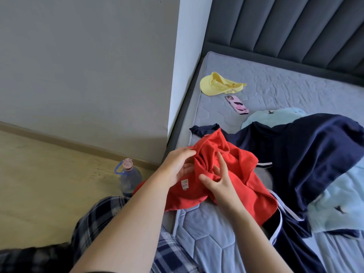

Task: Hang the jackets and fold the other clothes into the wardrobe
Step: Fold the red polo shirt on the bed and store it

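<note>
Soft even daylight, faint shadow at the wall (78,66) corner, wide-angle bending at edges, slight softness overall

bed mattress (216,243) | on it: yellow cap (214,85), pink phone (237,105), red garment (236,168), navy clothes (315,154), light-blue clothes (334,203)
</note>
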`<state>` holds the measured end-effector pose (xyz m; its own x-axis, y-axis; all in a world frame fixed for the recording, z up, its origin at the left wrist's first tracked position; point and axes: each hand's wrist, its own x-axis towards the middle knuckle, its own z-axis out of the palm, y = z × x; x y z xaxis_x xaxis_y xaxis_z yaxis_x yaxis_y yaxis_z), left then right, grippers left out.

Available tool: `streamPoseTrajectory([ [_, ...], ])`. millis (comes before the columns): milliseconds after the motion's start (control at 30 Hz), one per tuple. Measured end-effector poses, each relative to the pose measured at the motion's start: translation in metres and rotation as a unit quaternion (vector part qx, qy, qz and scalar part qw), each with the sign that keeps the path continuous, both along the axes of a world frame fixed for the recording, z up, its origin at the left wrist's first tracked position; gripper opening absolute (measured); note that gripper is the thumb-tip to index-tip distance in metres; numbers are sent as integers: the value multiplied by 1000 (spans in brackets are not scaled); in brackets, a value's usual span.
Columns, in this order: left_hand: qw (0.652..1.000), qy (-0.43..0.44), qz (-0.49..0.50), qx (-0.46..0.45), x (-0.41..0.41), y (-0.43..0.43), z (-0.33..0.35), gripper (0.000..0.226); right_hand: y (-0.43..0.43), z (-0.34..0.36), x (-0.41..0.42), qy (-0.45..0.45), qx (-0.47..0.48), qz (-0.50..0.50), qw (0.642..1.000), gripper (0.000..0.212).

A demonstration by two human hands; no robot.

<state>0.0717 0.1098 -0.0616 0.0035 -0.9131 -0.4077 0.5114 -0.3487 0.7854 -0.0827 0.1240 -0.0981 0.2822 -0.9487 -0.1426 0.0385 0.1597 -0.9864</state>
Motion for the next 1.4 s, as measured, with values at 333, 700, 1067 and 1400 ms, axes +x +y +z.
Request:
streamPoseTrajectory([
  [333, 983, -176, -59, -6, 5, -3, -7, 40, -25, 18, 12, -91, 18, -111, 990, 85],
  [700, 986, 9, 157, -62, 40, -15, 3, 28, -64, 184, 29, -144, -127, 72, 979, 49],
  [1067, 953, -104, 269, -93, 50, -9, 7, 34, -82, 177, 61, 474, -319, 148, 807, 27],
  [1400, 717, -601, 240, -259, 39, 5, 10, 65, -81, 147, 54, 567, -346, 230, 711, 36],
])
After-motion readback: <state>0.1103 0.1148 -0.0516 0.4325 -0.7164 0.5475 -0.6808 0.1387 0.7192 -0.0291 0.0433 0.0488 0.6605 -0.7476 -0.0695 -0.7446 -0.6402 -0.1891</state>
